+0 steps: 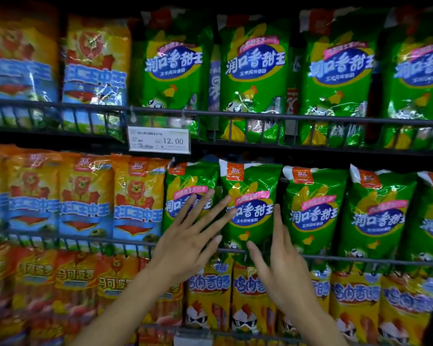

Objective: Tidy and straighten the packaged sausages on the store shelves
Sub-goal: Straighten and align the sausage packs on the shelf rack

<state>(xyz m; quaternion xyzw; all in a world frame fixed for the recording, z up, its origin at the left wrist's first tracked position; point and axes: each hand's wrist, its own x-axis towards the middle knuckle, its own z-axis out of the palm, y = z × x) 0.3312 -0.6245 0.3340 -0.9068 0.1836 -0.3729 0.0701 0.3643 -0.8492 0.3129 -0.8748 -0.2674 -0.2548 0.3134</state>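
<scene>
Green sausage packs stand in a row on the middle shelf. My left hand is spread with straight fingers in front of the leftmost green pack. My right hand is raised edge-on just right of it, fingers straight, in front of the second green pack, which leans slightly. Neither hand grips anything; whether the fingertips touch the packs I cannot tell. More green packs continue to the right, and a similar green row fills the top shelf.
Orange-and-blue packs stand left of the green ones on both upper shelves. Yellow chicken sausage packs and orange packs fill the bottom shelf. Dark wire rails front each shelf. A price tag hangs from the top rail.
</scene>
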